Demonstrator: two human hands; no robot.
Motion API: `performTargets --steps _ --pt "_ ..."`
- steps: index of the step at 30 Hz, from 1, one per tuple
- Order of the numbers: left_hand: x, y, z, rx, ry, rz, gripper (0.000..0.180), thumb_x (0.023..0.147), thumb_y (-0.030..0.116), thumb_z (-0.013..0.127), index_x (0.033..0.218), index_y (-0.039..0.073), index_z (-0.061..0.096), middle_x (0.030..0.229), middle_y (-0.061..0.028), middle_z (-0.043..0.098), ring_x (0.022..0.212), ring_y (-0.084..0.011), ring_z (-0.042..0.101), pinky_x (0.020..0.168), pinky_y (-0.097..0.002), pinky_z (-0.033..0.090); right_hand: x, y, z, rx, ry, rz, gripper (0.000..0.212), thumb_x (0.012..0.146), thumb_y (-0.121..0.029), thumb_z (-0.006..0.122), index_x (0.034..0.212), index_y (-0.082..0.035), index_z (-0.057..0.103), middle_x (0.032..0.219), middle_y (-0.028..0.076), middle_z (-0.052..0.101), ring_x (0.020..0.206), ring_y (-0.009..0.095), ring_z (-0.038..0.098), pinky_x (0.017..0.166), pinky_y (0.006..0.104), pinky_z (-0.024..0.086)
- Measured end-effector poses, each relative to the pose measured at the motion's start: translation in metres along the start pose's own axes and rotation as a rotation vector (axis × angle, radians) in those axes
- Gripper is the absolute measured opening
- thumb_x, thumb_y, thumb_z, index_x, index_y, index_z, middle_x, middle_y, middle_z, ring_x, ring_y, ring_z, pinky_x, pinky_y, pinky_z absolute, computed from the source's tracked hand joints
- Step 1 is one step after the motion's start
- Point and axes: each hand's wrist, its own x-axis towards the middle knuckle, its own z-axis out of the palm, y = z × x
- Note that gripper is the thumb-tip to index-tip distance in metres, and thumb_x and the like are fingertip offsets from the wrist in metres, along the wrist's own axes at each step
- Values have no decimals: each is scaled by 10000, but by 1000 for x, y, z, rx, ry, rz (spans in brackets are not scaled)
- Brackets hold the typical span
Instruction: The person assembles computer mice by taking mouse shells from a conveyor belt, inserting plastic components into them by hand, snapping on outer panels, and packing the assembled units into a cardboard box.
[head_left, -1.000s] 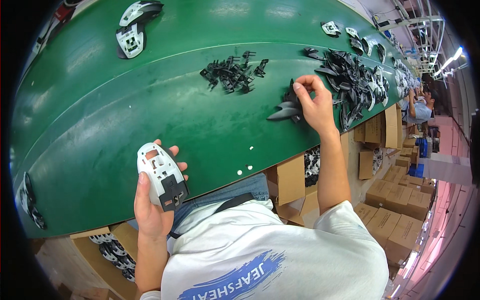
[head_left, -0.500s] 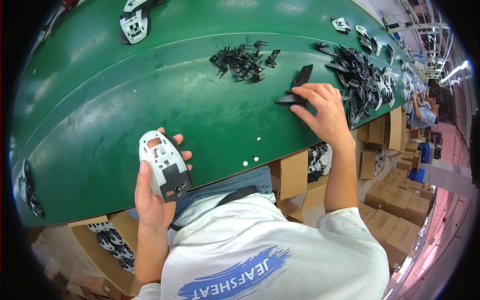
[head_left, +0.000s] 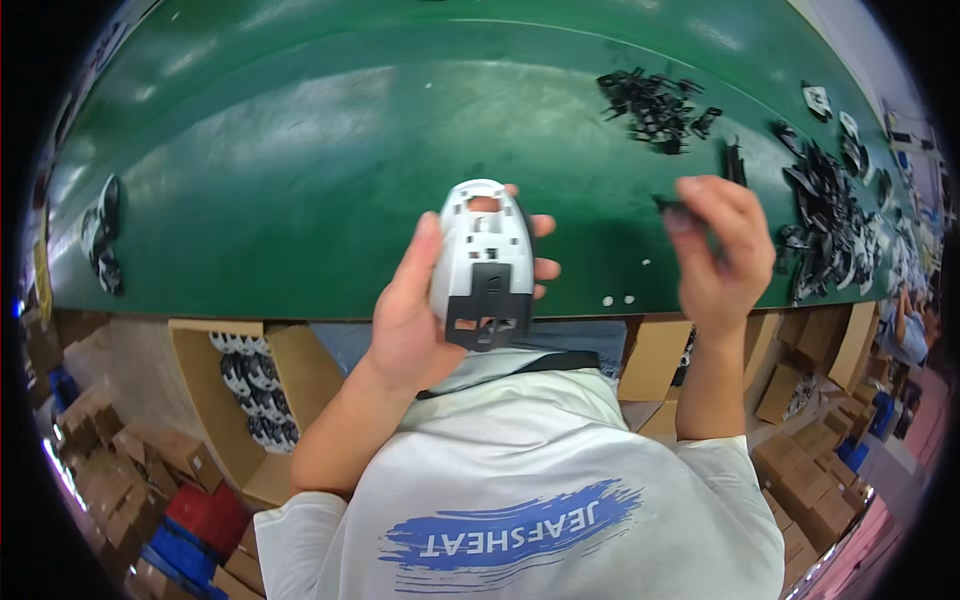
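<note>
My left hand [head_left: 400, 325] is closed round a white and black mouse-shaped shell [head_left: 483, 248], held up in front of my body. The shell is oval, with slots and cutouts in its white part and a black plate at the near end. Over to the right, my right hand [head_left: 728, 255] pinches a dark pointed piece [head_left: 677, 213] between thumb and fingers, raised above the table; motion blurs it. Just beyond that hand lies a narrow black part [head_left: 735, 160]. A heap of small black clips [head_left: 650, 105] sits farther back.
A pile of curved black parts [head_left: 828, 215] covers the green table's [head_left: 300, 200] right end. Several shells [head_left: 103, 235] rest at far left. Small white dots [head_left: 608, 301] lie near the front edge. Below stands an open carton [head_left: 205, 380] of shells.
My view has turned, so the table's contents sit farther right. My right hand has lifted the dark pointed piece off the table and drawn it nearer; my left still holds the shell.
</note>
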Motion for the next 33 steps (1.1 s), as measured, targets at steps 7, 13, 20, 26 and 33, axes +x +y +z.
performTargets --steps 7,13,20,26,33 --pt "-15 8 20 -16 191 -11 622 1151 405 442 1661 65 334 1478 -111 598 1331 -240 610 1118 -417 507 4 -43 57 238 -105 -185 495 732 67 796 1191 -114 828 1006 68 734 837 225 682 728 340 562" --pt "-19 7 12 47 177 157 681 1096 292 595 1668 74 295 1351 -71 605 1218 -180 616 1086 -377 491 -11 -68 59 221 -137 -120 518 746 27 804 1245 -112 818 876 21 645 738 197 586 676 322 514" --pt "-13 -13 12 170 153 485 720 983 62 769 1520 148 297 1321 -90 569 1222 -201 605 1069 -398 514 -18 -90 69 266 -162 48 531 816 -38 827 1342 -81 772 1093 97 667 776 176 624 647 309 550" --pt "-17 -12 7 182 245 609 781 929 106 858 1486 172 315 1379 -42 471 1273 -255 595 1060 -416 543 -22 -84 68 226 -241 -93 579 802 -133 866 1368 -90 753 1292 131 688 965 274 673 878 383 556" --pt "-12 -14 -6 203 144 538 891 841 115 945 1460 187 307 1366 -40 496 1284 -253 597 1062 -418 556 -24 -80 65 379 -179 -3 549 758 -111 923 1282 -67 768 1254 129 766 1029 259 717 974 437 535"
